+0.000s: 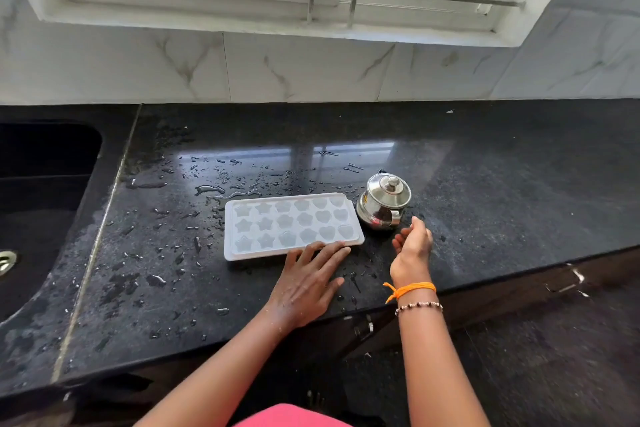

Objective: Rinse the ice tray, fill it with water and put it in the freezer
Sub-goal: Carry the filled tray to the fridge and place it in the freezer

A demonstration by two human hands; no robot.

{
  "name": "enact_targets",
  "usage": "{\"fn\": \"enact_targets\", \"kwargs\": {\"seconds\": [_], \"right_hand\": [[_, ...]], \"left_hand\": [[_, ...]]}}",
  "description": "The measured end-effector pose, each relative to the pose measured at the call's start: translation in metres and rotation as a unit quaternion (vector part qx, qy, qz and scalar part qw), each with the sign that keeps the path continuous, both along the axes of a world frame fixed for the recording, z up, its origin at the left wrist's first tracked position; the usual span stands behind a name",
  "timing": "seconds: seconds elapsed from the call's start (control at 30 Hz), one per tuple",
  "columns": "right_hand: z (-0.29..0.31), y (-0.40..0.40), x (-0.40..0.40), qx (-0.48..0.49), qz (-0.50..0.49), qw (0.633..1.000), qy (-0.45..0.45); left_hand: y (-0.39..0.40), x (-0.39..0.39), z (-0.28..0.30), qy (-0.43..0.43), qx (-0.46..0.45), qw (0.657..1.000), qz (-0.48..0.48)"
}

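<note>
Tray (292, 224) steadied by flat left hand (306, 282); right hand (412, 243), loosely open and empty, should grasp kettle (382, 201) firmly, pour slowly.

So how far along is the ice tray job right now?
Rinsing looks done: drops cover the counter around the tray, well away from the sink. Whether the cells hold water I cannot tell. In hand: the left hand lies flat, fingers on the tray's near edge, and the right hand hovers empty beside the steel pot. Left: the freezer, not in view.
</note>
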State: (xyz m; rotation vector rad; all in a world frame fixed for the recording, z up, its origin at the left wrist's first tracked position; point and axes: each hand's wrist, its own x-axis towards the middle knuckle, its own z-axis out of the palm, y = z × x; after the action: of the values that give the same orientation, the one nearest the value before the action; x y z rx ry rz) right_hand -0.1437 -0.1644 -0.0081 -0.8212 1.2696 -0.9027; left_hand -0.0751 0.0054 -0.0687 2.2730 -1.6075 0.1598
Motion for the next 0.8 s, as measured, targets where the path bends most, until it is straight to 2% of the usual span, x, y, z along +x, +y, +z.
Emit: {"fn": "enact_targets", "kwargs": {"seconds": [0.1, 0.23, 0.3, 0.43, 0.57, 0.63, 0.8], "right_hand": [[-0.012, 0.006, -0.001, 0.011, 0.009, 1.0, 0.012], [-0.022, 0.012, 0.001, 0.021, 0.097, 0.993, 0.059], [-0.025, 0.013, 0.003, 0.014, 0.145, 0.986, 0.085], [-0.03, 0.014, 0.007, -0.008, 0.178, 0.979, 0.1], [-0.033, 0.013, 0.012, -0.029, 0.199, 0.974, 0.107], [-0.033, 0.012, 0.015, -0.027, 0.204, 0.973, 0.103], [-0.031, 0.016, 0.02, 0.015, 0.22, 0.974, 0.057]], "left_hand": [[0.004, 0.002, 0.003, 0.05, -0.059, 0.996, 0.04], [0.015, 0.015, 0.015, 0.095, -0.157, 0.973, 0.138], [0.022, 0.024, 0.022, 0.124, -0.207, 0.95, 0.2], [0.042, 0.049, 0.027, 0.235, -0.279, 0.877, 0.313], [0.065, 0.072, 0.028, 0.338, -0.237, 0.811, 0.414], [0.072, 0.078, 0.026, 0.373, -0.211, 0.789, 0.44], [0.075, 0.08, 0.023, 0.39, -0.115, 0.8, 0.441]]}}
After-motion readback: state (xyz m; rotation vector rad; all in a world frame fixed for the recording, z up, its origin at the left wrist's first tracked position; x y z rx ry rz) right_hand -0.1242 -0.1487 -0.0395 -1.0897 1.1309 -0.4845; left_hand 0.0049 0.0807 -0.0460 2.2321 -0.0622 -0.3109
